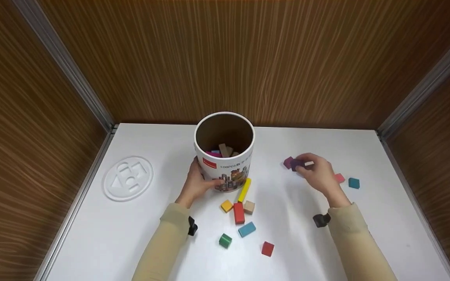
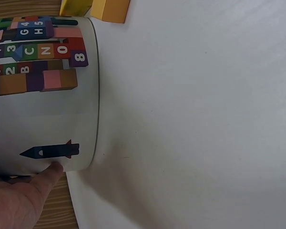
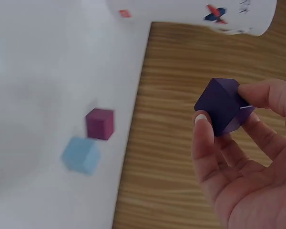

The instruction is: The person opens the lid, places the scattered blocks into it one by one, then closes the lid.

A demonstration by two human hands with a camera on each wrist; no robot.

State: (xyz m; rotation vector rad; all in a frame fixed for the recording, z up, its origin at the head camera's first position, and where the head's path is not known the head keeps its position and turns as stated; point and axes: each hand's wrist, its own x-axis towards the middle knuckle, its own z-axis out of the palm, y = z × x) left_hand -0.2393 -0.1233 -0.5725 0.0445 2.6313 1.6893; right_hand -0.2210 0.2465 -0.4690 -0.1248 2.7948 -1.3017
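Observation:
A white cylindrical tub (image 1: 225, 168) with printed block pictures stands upright, with loose wooden blocks (image 1: 223, 150) inside. My left hand (image 1: 198, 183) holds it low on its left side, thumb across the printed front; in the left wrist view fingers (image 2: 47, 179) press its wall. To the right of the tub, my right hand (image 1: 318, 173) pinches a dark purple block (image 3: 219, 105) between thumb and fingertips. A magenta cube (image 1: 288, 162) lies on the table just beyond it. Close to that hand are a pink block (image 1: 339, 178) and a teal block (image 1: 354, 183).
In front of the tub lie a yellow stick (image 1: 244, 190), an orange block (image 1: 227, 206), a red block (image 1: 239, 213), a plain wood cube (image 1: 249, 207), a blue block (image 1: 247, 229), a green block (image 1: 225, 240) and a red cube (image 1: 267, 249). A white shape-cutout lid (image 1: 121, 191) lies left.

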